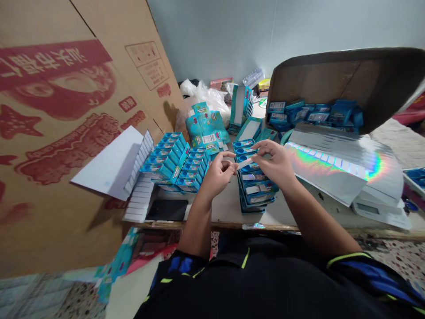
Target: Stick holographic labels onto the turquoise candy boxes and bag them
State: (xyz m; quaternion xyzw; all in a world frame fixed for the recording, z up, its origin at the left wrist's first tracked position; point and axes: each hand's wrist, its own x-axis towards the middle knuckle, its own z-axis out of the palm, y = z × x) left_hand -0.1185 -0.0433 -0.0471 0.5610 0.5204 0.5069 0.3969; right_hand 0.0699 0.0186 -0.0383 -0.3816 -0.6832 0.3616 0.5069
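My left hand (217, 173) and my right hand (274, 161) are raised over the table, their fingertips pinching a narrow white label strip (245, 163) between them. Right below the hands rises a stack of blue-and-white packs (256, 190). Left of my left hand, similar blue packs (172, 159) stand in tight rows. To the right of my right hand lies a holographic sheet (332, 166) with a rainbow sheen and rows of small white labels.
An open cardboard box (315, 84) of loose blue packs stands at the back right. A flattened printed carton (66, 110) rises along the left. A black phone (167, 209), white sheets (109, 161), a plastic bag (202, 99) and a white device with a display (367, 209) sit about the table.
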